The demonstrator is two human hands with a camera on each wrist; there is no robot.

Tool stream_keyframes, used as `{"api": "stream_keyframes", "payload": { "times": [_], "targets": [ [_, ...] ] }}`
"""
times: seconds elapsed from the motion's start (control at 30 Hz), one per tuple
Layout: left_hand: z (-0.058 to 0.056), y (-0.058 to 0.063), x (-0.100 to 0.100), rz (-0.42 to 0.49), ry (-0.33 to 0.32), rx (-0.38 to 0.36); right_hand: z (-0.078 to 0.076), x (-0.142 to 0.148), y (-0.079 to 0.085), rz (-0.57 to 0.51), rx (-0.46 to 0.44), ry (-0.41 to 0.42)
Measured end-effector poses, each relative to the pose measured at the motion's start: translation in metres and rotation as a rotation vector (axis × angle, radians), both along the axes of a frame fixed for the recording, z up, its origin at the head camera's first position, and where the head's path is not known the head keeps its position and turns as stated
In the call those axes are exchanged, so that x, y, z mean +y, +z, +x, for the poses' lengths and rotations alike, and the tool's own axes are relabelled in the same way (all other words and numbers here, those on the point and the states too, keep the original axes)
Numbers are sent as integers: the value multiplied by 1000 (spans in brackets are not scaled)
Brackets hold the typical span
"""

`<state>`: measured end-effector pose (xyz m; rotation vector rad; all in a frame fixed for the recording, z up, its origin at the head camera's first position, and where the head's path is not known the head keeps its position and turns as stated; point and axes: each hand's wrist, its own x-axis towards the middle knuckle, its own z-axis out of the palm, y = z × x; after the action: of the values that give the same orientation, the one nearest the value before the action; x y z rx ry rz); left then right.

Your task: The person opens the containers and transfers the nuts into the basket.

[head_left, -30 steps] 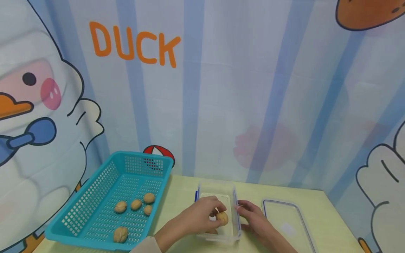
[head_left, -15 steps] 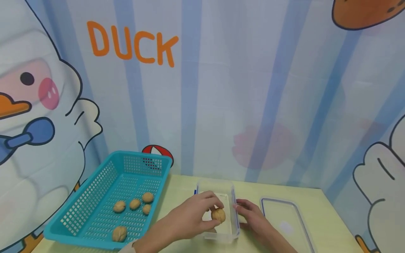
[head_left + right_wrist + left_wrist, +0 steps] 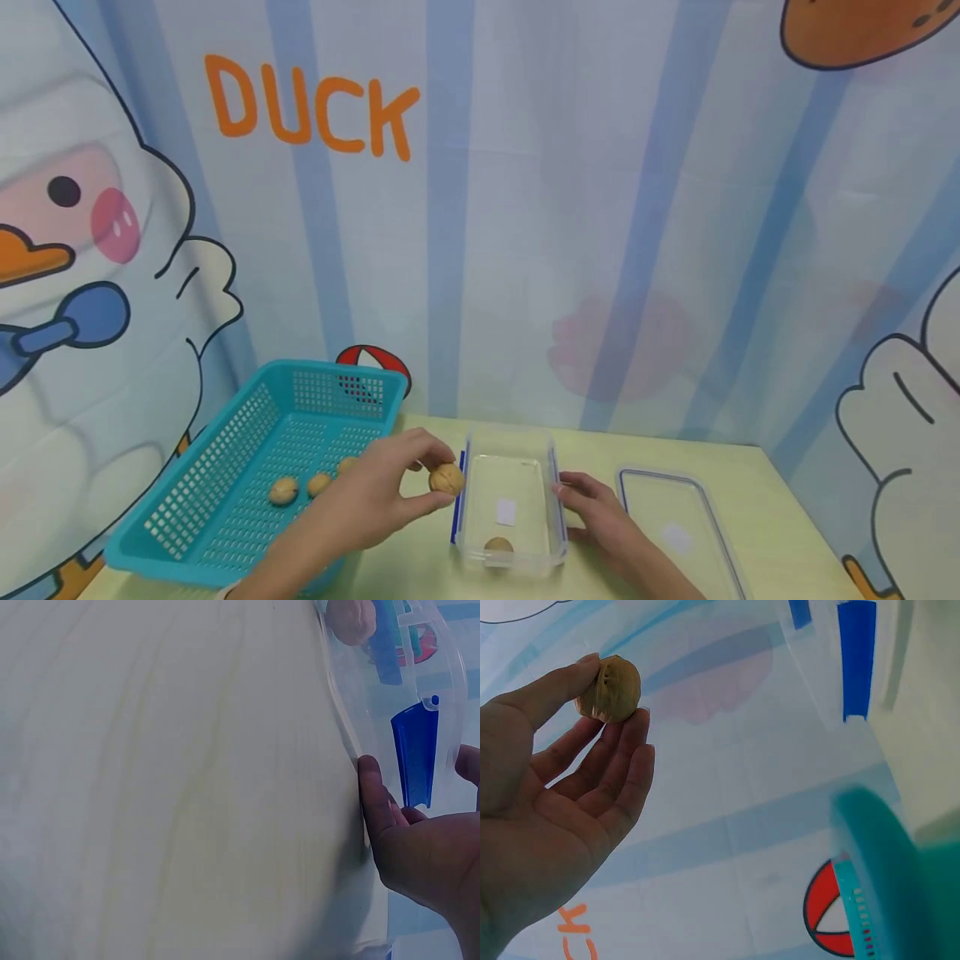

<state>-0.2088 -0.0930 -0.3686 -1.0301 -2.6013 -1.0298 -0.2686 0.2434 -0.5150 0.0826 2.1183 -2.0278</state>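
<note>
In the head view my left hand [image 3: 375,492] pinches a walnut [image 3: 447,480] between thumb and fingertips, above the table by the left side of a clear plastic food container [image 3: 517,567] with blue latches. The left wrist view shows the same walnut [image 3: 615,690] at the tips of thumb and fingers. One walnut [image 3: 498,546] lies inside the container at its near end. My right hand [image 3: 600,512] holds the container's right side, with fingers at its rim and lower down; in the right wrist view, the right hand [image 3: 427,847] is beside a blue latch [image 3: 416,754].
A turquoise basket [image 3: 180,571] stands at the left with walnuts [image 3: 284,491] in it, some hidden behind the left arm. A clear lid [image 3: 667,478] with a blue-grey seal lies on the table right of the container. A printed duck curtain [image 3: 510,250] hangs behind the table.
My left hand has lifted the walnut out of the container and carried it left, past the container's left side. The walnut inside is now uncovered. My right hand stays at the container.
</note>
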Motion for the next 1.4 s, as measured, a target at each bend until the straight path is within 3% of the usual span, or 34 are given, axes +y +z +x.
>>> {"api": "stream_keyframes", "payload": {
  "times": [0.3,0.4,0.57,0.8,1.0,1.27,1.4],
  "targets": [
    [-1,-6,-32,6,280,-91,-3,0,-1,-13,3,-2],
    [-2,-9,-46,16,329,-91,-4,0,-1,-10,2,-6],
    [-8,-16,-71,34,360,-39,-5,-1,0,1,1,-6],
    [-24,-32,-96,25,410,-82,-3,0,1,-1,1,-11],
    [-36,-47,-107,11,433,-100,-2,-1,0,-3,-12,-24],
    [-49,-68,-116,-15,444,-164,-1,0,-3,-10,-15,-12],
    [-54,-74,-118,-46,453,-216,-2,1,-5,-5,-16,-25]
  ]
}}
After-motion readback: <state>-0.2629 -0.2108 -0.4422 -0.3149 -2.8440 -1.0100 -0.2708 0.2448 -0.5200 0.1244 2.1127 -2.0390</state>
